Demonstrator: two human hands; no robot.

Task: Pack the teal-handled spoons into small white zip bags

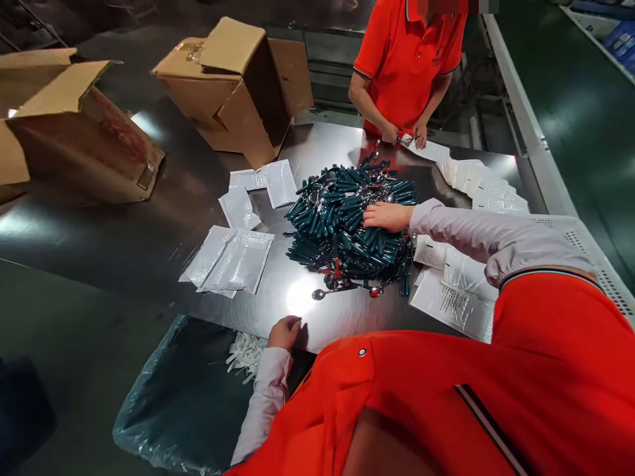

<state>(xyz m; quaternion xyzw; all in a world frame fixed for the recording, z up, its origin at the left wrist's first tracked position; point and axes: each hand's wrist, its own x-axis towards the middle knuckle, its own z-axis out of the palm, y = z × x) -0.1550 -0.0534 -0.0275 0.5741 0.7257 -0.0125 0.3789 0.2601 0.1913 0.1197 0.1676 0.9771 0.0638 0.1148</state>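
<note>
A large heap of spoons (342, 218) with dark green handles and shiny metal bowls lies on the metal table. My right hand (389, 216) reaches onto the heap from the right, its fingers bent over several handles; the fingertips are partly hidden among them. At the table's near edge, my left hand (285, 332) is closed with its fingers curled in. Whatever it may hold is hidden. A single spoon (319, 294) lies at the front of the heap, its bowl toward the left.
White bubble envelopes (248, 261) lie left of the heap, and more envelopes (456, 291) lie right of it. Two open cartons (233, 92) stand at the back left. A plastic-lined bin (183, 396) with white scraps is below the edge. Across the table, a person (409, 73) handles spoons and an envelope.
</note>
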